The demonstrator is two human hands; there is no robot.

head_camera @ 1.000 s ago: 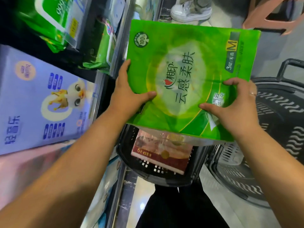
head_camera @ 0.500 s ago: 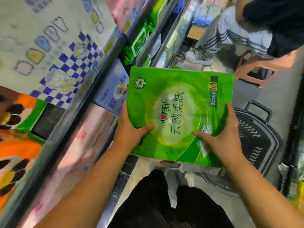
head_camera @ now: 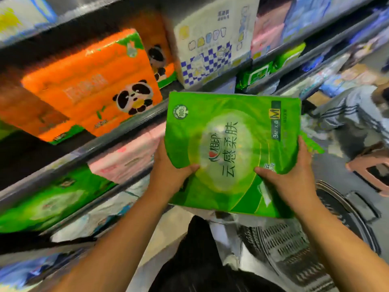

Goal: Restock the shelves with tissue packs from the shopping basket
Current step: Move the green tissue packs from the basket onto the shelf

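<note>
I hold a large green tissue pack point(head_camera: 231, 131) flat in front of me with both hands. My left hand point(head_camera: 168, 171) grips its lower left edge, thumb on the printed face. My right hand point(head_camera: 288, 178) grips its lower right edge the same way. The pack hangs in the air to the right of the shelves point(head_camera: 130, 121), level with the shelf rail under the orange panda packs. The dark shopping basket point(head_camera: 345, 226) sits on the floor below and to the right of the pack.
Orange panda packs point(head_camera: 90, 85) and a white checked pack point(head_camera: 210, 45) fill the upper shelf. Pink packs point(head_camera: 126, 159) and a green pack point(head_camera: 48, 205) lie on the shelf below. A person in striped trousers point(head_camera: 345, 114) sits at the right beside a pink stool point(head_camera: 370, 169).
Both hands have lifted the green pack up out of the basket to shelf height. My view has swung up and left, bringing the upper shelves into sight.
</note>
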